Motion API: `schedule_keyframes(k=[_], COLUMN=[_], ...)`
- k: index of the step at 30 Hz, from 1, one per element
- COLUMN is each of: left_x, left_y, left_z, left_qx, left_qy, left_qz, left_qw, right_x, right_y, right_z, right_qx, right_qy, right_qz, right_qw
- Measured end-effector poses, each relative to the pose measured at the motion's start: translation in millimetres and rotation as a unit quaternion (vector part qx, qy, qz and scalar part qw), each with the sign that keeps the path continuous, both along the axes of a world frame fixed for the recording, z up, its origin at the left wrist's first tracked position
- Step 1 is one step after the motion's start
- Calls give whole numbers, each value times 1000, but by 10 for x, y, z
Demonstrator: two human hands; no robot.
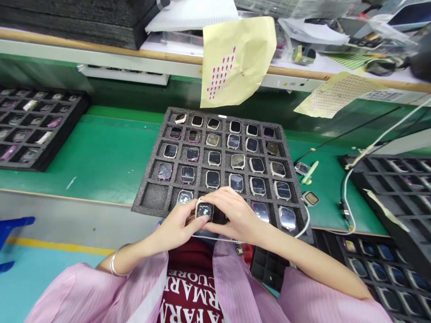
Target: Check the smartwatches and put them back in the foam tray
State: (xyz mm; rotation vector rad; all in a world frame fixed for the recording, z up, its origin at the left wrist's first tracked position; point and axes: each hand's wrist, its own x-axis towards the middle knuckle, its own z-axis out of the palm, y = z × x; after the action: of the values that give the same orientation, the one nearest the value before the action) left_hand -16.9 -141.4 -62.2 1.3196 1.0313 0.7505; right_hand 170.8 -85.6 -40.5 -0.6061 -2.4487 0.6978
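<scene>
A grey foam tray [182, 111] lies on the green bench [114, 148], its compartments holding rows of square-faced watches, some in pale cases and some in purple. Over the near edge of the foam tray, left of its middle, a pale-cased watch [203, 207] is held face up between two hands, its dark screen showing small light marks. The left hand [180, 223] pinches the watch from its left side, the thumb laid across the lower part of the screen. The right hand [235, 213] closes in from the other side — its fingers bent over the top of the case, its thumb stretched toward the lower right edge; whether that thumb touches the case I cannot tell. Just beyond the left hand, in the near row of the foam tray, sits a watch with a lit face [185, 197], partly hidden by the fingers. Just off the foam tray's right edge lies a small square watch [310, 198], and farther back on that side are a round dial [302, 168] and a pale green tool [312, 172] — the two nearly side by side. A black tray [60, 140] stands well to the left of the foam tray, its compartments filled with more watch parts. Behind the foam tray runs a shelf [182, 56], from which hangs a yellow sheet [252, 58] with red arrows on it.
</scene>
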Motion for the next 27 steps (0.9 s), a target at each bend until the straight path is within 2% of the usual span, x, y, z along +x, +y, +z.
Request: schedule_keyframes(k=[7,11,15,18,20,22,27], left_x=[3,1,-8,-8,-7,-12,7], left_y=[-13,-21,-57,-100,-126,-146,-118], left_z=[15,18,6,7,25,55,114], left_qx=[-17,-28,-51,-68,-62,-54,-89], left_qy=[-3,3,-23,-60,-84,-102,-101], left_qz=[-4,-2,11,78,137,156,62], left_qw=[1000,1000,998,993,985,981,989], right_x=[-11,14,80,118,149,212,486], right_y=[-7,3,68,104,102,87,33], right_z=[0,65,128,103,86,112,297], right_qx=[10,29,42,49,51,49,64], right_qy=[-10,-35,4,-16,-96,-161,-198], right_qz=[1,-7,-65,-106,-95,-81,-125], right_qw=[1000,999,997,993,990,983,970])
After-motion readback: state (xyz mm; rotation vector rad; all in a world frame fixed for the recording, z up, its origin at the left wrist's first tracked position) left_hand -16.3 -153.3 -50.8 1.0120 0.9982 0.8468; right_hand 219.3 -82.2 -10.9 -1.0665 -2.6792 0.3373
